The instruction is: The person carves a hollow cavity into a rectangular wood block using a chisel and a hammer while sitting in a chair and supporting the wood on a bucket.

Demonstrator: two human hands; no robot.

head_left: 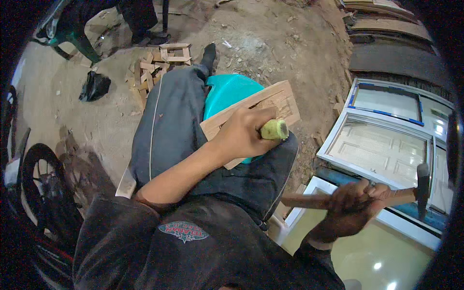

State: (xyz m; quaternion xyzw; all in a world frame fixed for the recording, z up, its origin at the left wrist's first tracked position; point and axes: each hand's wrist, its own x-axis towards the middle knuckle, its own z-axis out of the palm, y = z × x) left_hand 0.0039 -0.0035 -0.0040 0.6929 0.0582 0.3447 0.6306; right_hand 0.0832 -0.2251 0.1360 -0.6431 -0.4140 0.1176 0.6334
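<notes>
My left hand is closed around a tool with a worn yellow-green handle, probably a chisel; its blade is hidden by the hand. Beneath that fist lies a pale wooden piece, with a rough hollow cut into its face. It rests at a slant over a turquoise plastic stool between my knees. Out to the right, my right hand grips a hammer by its wooden handle. The hammer's dark head points away to the right, apart from the chisel handle.
A heap of small wooden frames and offcuts lies beyond my left leg, near a black plastic bag. White-framed panels lean at the right, below stacked boards. A wheel stands at the left. Another person sits at the far left.
</notes>
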